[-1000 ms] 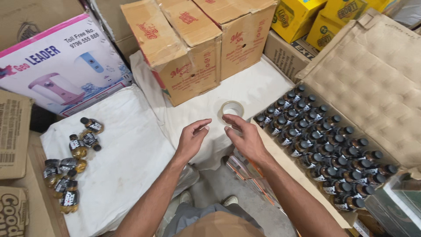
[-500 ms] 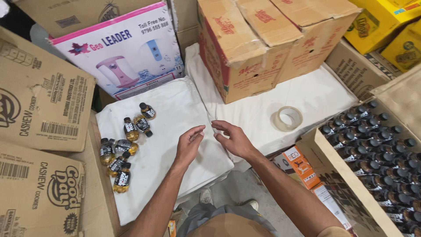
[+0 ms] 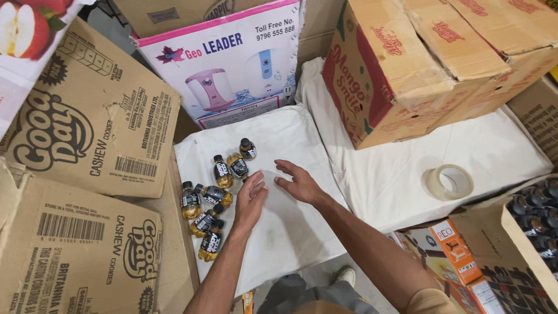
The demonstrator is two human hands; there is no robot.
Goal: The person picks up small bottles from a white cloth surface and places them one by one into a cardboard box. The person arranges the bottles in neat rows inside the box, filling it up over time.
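Several small bottles (image 3: 216,197) of yellow liquid with black caps and dark labels lie in a loose heap on a white cloth-covered surface (image 3: 290,232). My left hand (image 3: 251,197) hovers just right of the heap, palm down, fingers apart, holding nothing. My right hand (image 3: 297,183) is spread flat over the white cloth a little further right, also holding nothing. Both hands are close together, nearly touching at the fingertips.
A roll of clear tape (image 3: 448,181) lies on the white cloth at right. Brown cartons (image 3: 87,134) stand at left and a big carton (image 3: 418,64) at top right. A pink-and-white appliance box (image 3: 226,64) stands behind. An open box of bottles (image 3: 537,215) sits at far right.
My view has swung left, from the open box of bottles toward the heap. Both hands have moved left across the cloth to beside the loose bottles.
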